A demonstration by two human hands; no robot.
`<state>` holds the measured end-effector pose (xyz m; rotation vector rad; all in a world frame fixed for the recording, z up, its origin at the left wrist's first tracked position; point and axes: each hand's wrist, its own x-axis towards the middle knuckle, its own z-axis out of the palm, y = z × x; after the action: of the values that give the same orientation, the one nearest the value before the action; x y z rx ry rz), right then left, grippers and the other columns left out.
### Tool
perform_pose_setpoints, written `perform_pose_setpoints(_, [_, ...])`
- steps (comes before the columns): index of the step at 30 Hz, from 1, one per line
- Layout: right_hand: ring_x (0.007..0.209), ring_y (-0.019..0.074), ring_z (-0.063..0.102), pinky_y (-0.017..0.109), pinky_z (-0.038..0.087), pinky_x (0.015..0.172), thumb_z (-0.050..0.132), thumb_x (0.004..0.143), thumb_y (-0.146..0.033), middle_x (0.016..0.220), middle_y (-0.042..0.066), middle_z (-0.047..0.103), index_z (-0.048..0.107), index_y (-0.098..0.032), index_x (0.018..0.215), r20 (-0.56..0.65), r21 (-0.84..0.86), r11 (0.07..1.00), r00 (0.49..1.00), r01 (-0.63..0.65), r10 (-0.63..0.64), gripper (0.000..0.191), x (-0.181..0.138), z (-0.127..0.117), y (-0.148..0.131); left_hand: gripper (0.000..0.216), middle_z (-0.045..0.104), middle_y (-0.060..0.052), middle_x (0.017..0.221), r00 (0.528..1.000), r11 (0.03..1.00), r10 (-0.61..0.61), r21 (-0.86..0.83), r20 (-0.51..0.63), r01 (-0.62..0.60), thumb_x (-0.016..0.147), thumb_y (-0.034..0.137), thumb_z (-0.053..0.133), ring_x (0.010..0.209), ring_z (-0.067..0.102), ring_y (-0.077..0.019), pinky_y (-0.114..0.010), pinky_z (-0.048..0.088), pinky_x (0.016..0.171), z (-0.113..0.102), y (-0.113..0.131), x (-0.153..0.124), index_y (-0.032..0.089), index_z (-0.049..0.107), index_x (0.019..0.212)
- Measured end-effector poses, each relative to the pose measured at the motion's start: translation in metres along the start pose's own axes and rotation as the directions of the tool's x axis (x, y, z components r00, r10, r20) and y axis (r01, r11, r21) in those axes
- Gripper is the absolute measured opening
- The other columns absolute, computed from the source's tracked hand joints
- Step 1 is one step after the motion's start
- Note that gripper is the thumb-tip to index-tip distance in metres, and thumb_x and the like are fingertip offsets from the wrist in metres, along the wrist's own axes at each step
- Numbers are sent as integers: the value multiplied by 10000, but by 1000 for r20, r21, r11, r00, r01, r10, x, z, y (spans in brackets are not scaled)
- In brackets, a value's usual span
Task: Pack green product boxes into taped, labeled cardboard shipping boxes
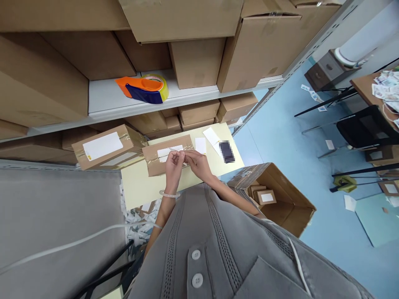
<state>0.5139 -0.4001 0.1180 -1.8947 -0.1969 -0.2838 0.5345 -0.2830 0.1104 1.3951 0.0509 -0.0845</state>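
Meeting over a taped cardboard box (152,165), the left hand (174,167) and right hand (200,166) show narrow grips. What they pinch is unclear.

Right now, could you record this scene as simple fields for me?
Left hand: fingertips together above a brown cardboard box with white label
Right hand: fingertips beside the left's
Held item: too small to tell
Table: pale-yellow, rectangular
Shelf: orange-and-blue tape dispenser with yellow roll
Right side: large open brown cardboard carton holding smaller boxes
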Motion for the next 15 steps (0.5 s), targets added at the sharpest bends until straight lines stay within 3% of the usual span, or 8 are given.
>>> perform_pose_setpoints(8, [1086,182,654,324,492,991,473,950,-239,1152,16,718,716,-295,1163,-12,101,991,996,-89,90,328,0,-3,6,289,592,1,786,996,991,69,114,58,-75,828,466,665,705,583,-121,-262,490,699,-1,-1,-1,205,554,884])
perform_pose_setpoints(15, [1119,180,635,331,469,1027,437,950,-230,1189,28,700,700,-280,1201,-22,123,989,996,-77,81,367,-2,-3,6,242,623,-19,853,994,982,92,160,54,-100,829,419,665,789,610,-142,-287,500,766,1,2,-3,210,567,901])
